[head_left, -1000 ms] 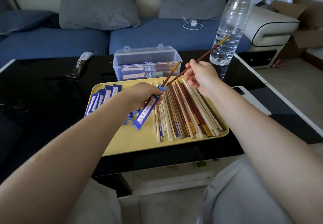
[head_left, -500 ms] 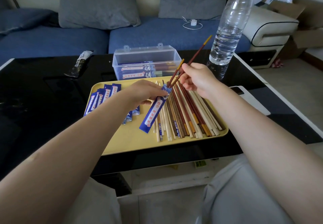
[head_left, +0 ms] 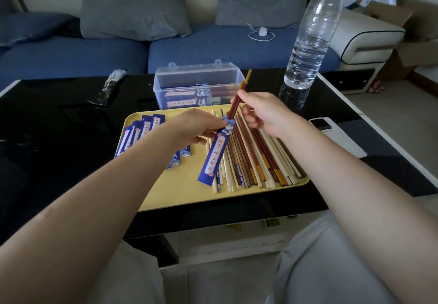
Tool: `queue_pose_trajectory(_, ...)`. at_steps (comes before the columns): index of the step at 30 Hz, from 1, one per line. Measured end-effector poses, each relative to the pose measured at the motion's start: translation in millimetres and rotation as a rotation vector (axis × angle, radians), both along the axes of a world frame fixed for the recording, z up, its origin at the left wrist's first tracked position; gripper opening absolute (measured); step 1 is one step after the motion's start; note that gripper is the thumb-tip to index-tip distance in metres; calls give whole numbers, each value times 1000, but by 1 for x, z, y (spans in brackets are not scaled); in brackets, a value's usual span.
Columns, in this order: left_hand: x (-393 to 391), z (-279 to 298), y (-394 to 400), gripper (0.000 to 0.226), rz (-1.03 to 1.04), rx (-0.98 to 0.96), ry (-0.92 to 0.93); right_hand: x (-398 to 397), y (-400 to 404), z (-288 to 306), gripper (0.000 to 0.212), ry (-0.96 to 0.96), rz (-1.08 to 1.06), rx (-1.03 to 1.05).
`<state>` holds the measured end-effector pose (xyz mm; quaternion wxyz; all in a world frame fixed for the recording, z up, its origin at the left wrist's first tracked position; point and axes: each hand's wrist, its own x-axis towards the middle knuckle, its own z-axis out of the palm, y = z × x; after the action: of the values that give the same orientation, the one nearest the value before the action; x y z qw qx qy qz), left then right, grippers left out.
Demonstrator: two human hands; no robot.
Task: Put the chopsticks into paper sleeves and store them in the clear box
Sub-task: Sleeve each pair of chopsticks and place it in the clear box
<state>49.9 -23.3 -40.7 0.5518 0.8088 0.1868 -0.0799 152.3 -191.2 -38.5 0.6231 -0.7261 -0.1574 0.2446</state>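
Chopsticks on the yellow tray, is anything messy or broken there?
Nothing looks broken or spilled. The loose chopsticks lie in a rough fan on the yellow tray, mixed in colour, some ends poking past others. That looks like ordinary sorting clutter.

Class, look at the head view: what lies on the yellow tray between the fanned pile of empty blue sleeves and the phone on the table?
A row of loose chopsticks, pale and reddish-brown, fills that stretch of the yellow tray.

The paper sleeve (head_left: 215, 155) bears red characters (seemingly Chinese), too blurred to read.
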Motion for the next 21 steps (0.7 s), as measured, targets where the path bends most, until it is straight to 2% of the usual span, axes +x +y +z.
queue_pose_trajectory(4,-1,1,-2,29,22,-24,-20,-2,0,-3,20,-47,-9,9)
queue_pose_trajectory(12,-2,2,-5,16,129,-49,-95,-10,9,-2,17,-12,48,-56)
queue_pose_trajectory(16,2,11,-7,20,101,143,-39,-2,4,2,25,33,-59,9)
queue_pose_trajectory(18,1,15,-5,26,18,258,14,5,-2,4,25,73,-152,102)
queue_pose_trajectory(21,-2,17,0,20,-106,428,24,11,-8,2,21,89,-176,124)
